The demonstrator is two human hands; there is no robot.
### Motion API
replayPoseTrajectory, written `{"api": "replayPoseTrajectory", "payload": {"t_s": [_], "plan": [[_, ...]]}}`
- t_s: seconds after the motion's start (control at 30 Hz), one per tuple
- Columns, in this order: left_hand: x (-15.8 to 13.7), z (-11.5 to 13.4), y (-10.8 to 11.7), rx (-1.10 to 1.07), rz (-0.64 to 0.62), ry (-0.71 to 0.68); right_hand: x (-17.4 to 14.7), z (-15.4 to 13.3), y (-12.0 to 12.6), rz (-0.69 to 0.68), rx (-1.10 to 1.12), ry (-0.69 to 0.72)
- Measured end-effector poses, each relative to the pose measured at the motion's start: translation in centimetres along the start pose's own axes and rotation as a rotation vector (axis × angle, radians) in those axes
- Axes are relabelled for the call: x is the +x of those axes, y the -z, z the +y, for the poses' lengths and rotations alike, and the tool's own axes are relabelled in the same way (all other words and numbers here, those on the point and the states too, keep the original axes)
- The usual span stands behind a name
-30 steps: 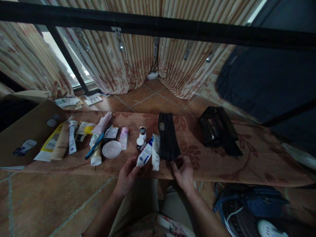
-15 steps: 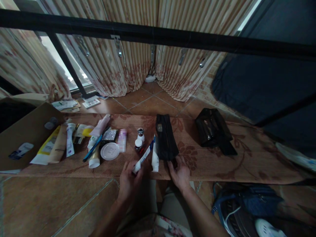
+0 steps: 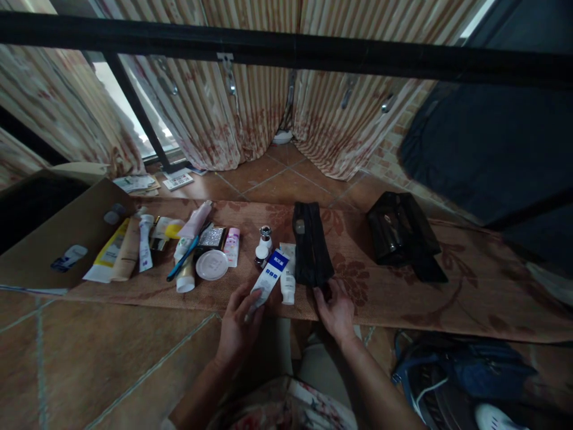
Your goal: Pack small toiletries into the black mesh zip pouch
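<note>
My left hand point(image 3: 242, 316) is closed round the lower end of a white tube point(image 3: 265, 283) with a blue end, its printed face turned up. Just right of it, a second white tube point(image 3: 289, 280) lies beside a long black zippered pouch point(image 3: 312, 248). My right hand point(image 3: 335, 310) pinches the near end of that pouch between thumb and fingers. Beyond the held tube stand a small silver-and-white bottle point(image 3: 265, 236) and a dark jar with a white lid point(image 3: 261, 254). To the left lie a round white-lidded tub point(image 3: 212, 265) and a pink-and-white tube point(image 3: 231, 246).
Several tubes, a blue toothbrush point(image 3: 183, 260) and a glittery compact point(image 3: 212, 237) lie farther left, near a cardboard box point(image 3: 85, 233). A black see-through bag point(image 3: 398, 230) stands at right on the patterned cloth point(image 3: 483, 280). A dark rail point(image 3: 286, 51) crosses above.
The tube in my left hand has turned so its broad printed face shows instead of its edge. My right hand stays at the pouch's near end. The whole view has shifted slightly.
</note>
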State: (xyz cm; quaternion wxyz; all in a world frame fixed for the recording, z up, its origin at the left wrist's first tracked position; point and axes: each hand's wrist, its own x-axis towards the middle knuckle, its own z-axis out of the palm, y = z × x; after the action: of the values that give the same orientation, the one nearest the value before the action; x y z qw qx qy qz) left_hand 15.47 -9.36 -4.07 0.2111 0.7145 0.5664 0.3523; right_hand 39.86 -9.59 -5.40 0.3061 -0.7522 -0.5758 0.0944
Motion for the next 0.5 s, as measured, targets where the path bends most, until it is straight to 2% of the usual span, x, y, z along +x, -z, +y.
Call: {"api": "replayPoseTrajectory", "payload": {"t_s": [0.17,0.5], "plan": [[0.8,-0.1,0.4,-0.019,-0.093,0.040,0.0,0.0,0.0,-0.004,-0.013,0.001],[1.1,-0.6,0.4,-0.176,-0.140,0.182,0.0,0.0,0.0,0.020,0.010,0.020]]}}
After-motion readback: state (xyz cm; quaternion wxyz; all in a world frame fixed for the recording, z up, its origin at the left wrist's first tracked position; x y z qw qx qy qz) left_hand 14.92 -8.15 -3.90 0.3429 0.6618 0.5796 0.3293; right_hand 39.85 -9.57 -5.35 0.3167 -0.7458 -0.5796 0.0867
